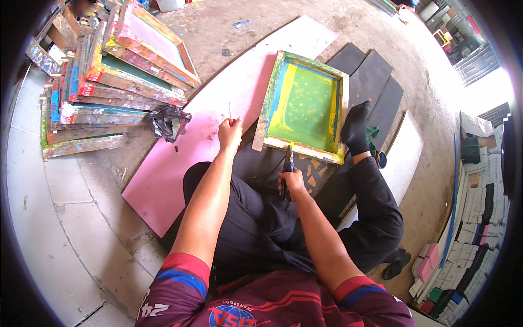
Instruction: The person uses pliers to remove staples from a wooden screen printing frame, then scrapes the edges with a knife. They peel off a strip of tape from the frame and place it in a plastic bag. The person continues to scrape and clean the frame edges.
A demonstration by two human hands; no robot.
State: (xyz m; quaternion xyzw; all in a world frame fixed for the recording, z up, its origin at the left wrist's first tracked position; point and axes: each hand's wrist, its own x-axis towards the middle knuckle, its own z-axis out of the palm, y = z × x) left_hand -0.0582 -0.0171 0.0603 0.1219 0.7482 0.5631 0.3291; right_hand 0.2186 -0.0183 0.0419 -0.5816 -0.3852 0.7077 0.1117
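Your left hand [229, 137] curls tight round a red tool [235, 122], your right hand [293, 180] round pliers [288, 161]. Mid-picture, scraps [311, 181] lie loose; the green mesh [305, 98] is still on: more seems left.

Brownish floor [253, 15] is stretching toward twelve o'clock. Pale slabs [84, 234] are lying at eight. Bright light [485, 90] is glaring at two.
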